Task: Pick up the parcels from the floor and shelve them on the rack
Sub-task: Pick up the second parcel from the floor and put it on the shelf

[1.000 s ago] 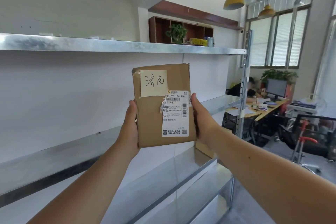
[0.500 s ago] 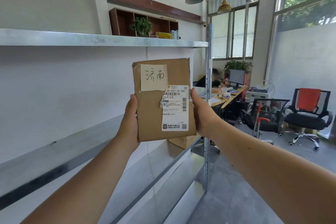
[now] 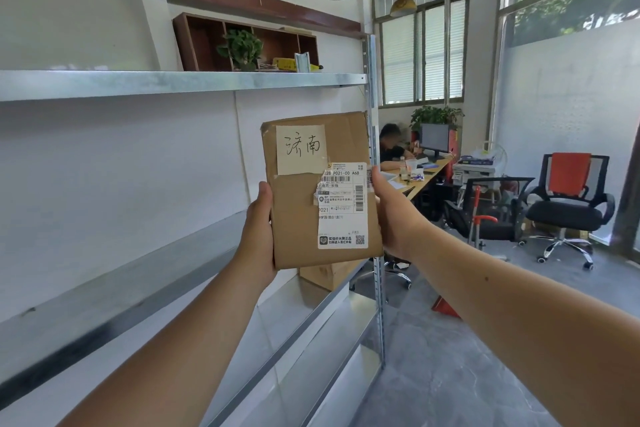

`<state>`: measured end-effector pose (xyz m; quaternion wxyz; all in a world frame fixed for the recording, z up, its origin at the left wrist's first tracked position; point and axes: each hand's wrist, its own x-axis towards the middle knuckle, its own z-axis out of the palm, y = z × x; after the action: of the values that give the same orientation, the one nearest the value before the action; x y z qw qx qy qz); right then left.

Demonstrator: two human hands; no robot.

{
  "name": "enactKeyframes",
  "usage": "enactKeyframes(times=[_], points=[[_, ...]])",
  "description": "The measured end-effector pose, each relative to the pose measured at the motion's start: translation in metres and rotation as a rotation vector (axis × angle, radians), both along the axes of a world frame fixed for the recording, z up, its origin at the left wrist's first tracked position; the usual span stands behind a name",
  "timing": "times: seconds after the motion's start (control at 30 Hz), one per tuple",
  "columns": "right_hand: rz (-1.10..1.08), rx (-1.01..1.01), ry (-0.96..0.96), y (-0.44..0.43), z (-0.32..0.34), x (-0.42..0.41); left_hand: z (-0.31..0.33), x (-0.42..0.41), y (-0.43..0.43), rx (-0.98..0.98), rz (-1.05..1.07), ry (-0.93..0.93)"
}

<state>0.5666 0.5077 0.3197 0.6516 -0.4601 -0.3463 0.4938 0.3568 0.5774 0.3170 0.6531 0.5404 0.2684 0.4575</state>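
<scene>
View has swung right along the rack; the parcel is carried toward its far end, not yet shelved.

Largest first: one galvanised steel shelving rack (image 3: 180, 81) with at least three shelves showing, all bare but for one brown cardboard box (image 3: 329, 276) at the far end. One flat brown cardboard parcel (image 3: 320, 189) with a handwritten note and printed label is held upright in the air in front of the rack, clamped between two hands: left hand (image 3: 258, 229) and right hand (image 3: 391, 215), fingers wrapped around its side edges.
</scene>
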Motion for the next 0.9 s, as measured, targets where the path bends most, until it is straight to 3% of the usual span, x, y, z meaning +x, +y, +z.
enactKeyframes(times=[0.57, 0.9], points=[[0.078, 0.004, 0.016, 0.053, -0.029, 0.098, -0.011, 0.088, 0.041, -0.086, 0.099, 0.036], [0.033, -0.02, 0.022, 0.127, -0.046, 0.104, -0.017, 0.094, 0.124, -0.085, 0.083, 0.013]])
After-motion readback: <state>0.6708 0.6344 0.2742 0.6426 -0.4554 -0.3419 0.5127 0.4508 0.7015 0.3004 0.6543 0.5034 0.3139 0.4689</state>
